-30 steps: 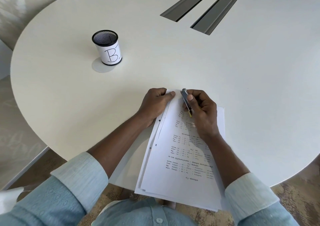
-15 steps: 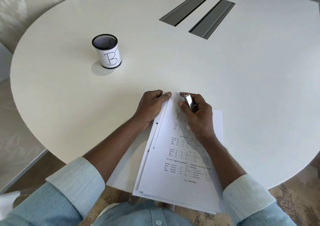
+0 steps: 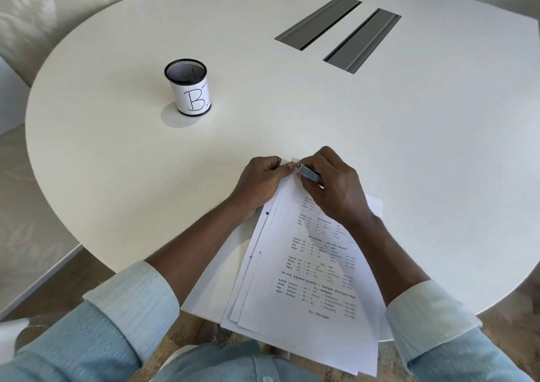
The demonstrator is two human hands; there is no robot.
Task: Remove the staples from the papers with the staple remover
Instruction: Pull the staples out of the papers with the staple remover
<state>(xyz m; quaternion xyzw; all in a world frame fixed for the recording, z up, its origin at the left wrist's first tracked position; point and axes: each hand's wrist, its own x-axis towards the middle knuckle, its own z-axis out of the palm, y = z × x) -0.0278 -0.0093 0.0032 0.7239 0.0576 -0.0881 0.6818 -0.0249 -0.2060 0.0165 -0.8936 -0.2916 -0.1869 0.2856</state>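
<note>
Pen cup (image 3: 190,89): black mesh, labelled "B", upright on the far left of the table (image 3: 409,136) — well apart from the work, nothing visible inside from this angle.

Left hand (image 3: 261,181): curled loosely, thumb and forefinger pressed down on the top left corner of the papers (image 3: 315,279), pinning them flat; nothing else in its hold.

Papers: a fanned stack of printed sheets, slanting from the table's near edge up toward the middle, lower end overhanging the edge above the lap; punch holes visible along the left margin.

Staple: not visible — too small, or hidden between the two hands at that top corner.

Staple remover (image 3: 310,174): a small metal tool, tip touching the top corner just beside the left thumb, rear end buried in the right palm.

Right hand (image 3: 336,190): closed firmly round the remover, fingers wrapped over its top, wrist resting on the upper part of the stack.

Cable slots (image 3: 339,32): two grey lids, far side of the table, untouched.

Progress: apparently early or mid-way on this corner — tool at the paper, no pulled staple seen on the table, sheets apparently bound at the top. Left to do, judging by this: lever the staple out, free the sheets, check for more.
</note>
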